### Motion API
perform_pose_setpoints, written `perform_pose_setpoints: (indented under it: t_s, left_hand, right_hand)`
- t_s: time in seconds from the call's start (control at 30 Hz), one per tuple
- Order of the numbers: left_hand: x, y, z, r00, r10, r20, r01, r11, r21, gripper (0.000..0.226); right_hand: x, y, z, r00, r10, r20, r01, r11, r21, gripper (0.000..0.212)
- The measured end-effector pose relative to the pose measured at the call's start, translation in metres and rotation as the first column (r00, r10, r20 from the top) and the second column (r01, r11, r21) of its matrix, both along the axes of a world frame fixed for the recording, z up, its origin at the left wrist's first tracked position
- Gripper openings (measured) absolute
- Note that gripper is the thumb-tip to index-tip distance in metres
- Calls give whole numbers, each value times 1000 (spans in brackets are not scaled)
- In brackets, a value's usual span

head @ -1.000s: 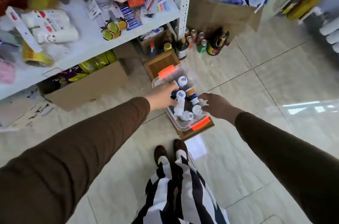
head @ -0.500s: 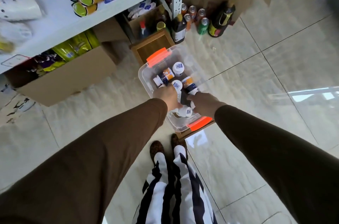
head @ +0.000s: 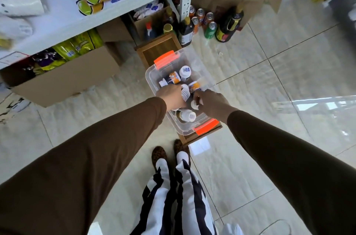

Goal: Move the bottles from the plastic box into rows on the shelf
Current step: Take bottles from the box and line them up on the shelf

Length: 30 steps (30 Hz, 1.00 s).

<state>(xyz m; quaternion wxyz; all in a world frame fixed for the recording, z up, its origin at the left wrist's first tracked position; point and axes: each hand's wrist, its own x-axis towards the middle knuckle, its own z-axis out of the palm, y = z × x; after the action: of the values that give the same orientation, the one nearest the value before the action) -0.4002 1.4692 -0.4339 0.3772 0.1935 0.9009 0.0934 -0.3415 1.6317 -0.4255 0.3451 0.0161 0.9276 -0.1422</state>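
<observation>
Your left hand (head: pixel 172 96) fingers curled round a white-capped bottle (head: pixel 184 92) in the plastic box (head: pixel 152 77), your right hand (head: pixel 212 103) fingers pinching another bottle (head: pixel 195 104), shelf (head: pixel 63 23) above left.

I see both my arms reaching forward and down toward twelve o'clock, brown sleeves to the wrists. My left hand (head: pixel 172 94) and right hand (head: pixel 212 103) sit knuckles up, close together, fingers curled downward at eleven and one o'clock.

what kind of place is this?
Likely a small shop's stockroom: white metal shelf crowded with packaged goods, cardboard boxes of snack packs beneath it, drink cans and bottles standing on the tiled floor.
</observation>
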Motion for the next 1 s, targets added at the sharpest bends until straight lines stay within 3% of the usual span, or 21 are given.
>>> perform_pose_setpoints:
  t_s: [0.17,0.27,0.37,0.57,0.73,0.83,1.0]
  left_hand:
    - [-29,-26,64,994,108,-11,-107,991,83,20]
    - [-49,-52,115,963,266,33,-268,953,140,44]
    - [-68,-78,172,950,310,-14,-302,935,187,45]
    - [-94,-125,299,924,357,-138,-297,896,329,44]
    - [-99,-166,392,884,389,-258,-286,889,358,54]
    - [-101,-192,443,848,414,-331,-277,878,390,47]
    - [-110,-236,498,834,463,-301,-267,815,515,34]
  right_hand:
    - [-22,10,64,946,-321,52,323,910,-259,55]
    - [-43,9,110,897,-438,52,425,827,-367,49]
    - [-64,3,164,857,-506,96,482,721,-498,41]
    - [-109,-36,274,860,-509,38,397,619,-678,41]
    - [-141,-71,351,921,-388,-48,236,651,-722,62]
    - [-157,-100,399,945,-313,-96,140,652,-745,76]
    - [-179,-149,448,971,-198,-133,32,660,-751,69]
